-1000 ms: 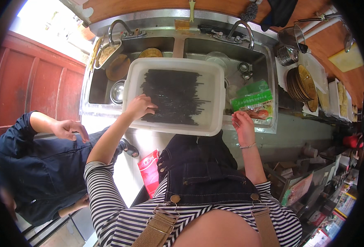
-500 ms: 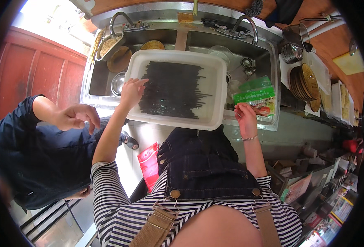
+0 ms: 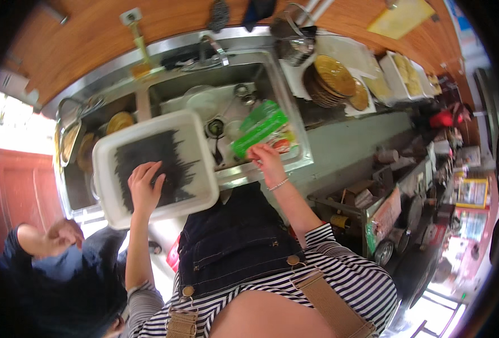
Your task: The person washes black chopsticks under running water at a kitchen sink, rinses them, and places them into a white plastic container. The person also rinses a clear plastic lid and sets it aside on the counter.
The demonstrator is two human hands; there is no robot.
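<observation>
Left hand in white tray, right hand holding green packet

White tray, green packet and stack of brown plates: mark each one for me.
white tray [image 3: 200, 147]: head view, bare right inner wall.
green packet [image 3: 259, 127]: head view, middle of its green face.
stack of brown plates [image 3: 334, 76]: head view, top plate's centre.

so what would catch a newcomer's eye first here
A big white tray of dark strands lies over the steel sink's left side, with the left hand pressed into the strands. To its right, the right hand grips a bright green packet above the basin; golden plates are stacked further right.
</observation>
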